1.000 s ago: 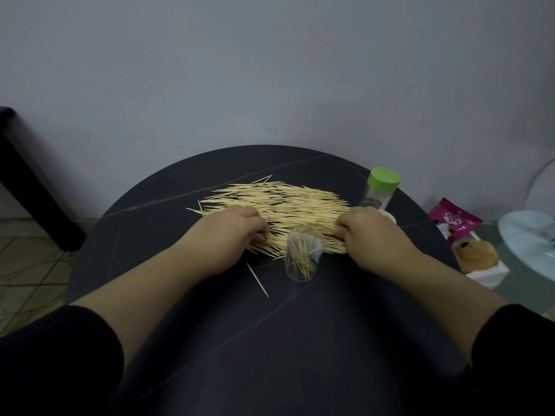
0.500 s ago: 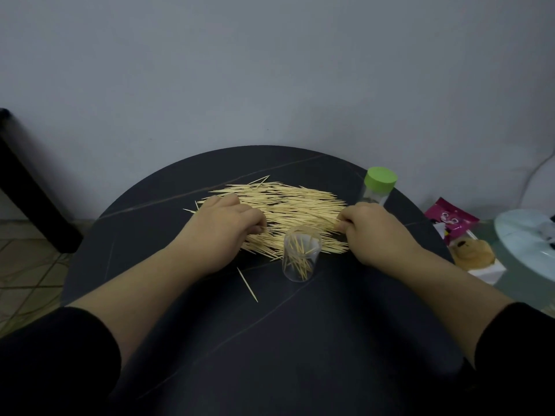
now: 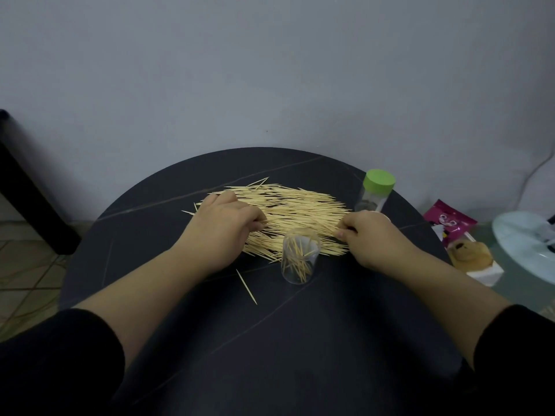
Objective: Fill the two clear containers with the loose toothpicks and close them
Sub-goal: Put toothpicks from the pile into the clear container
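A wide pile of loose toothpicks (image 3: 288,210) lies on the round black table (image 3: 300,340). My left hand (image 3: 223,228) rests on the pile's left side, fingers curled and pinching toothpicks. My right hand (image 3: 371,235) is at the pile's right edge, fingertips pinching a few toothpicks. Between the hands stands an open clear container (image 3: 298,255), upright, with several toothpicks inside. A second clear container with a green lid (image 3: 375,190) stands shut behind my right hand. One stray toothpick (image 3: 246,286) lies nearer to me.
Right of the table, a lower glass surface holds a pink packet (image 3: 449,222), a small white box with a brown toy (image 3: 474,259) and a pale round plate (image 3: 528,244). A dark furniture leg (image 3: 27,190) stands at the left on tiled floor.
Both hands have shifted slightly over the pile, with the left moving a little further onto it. The open container has not moved.
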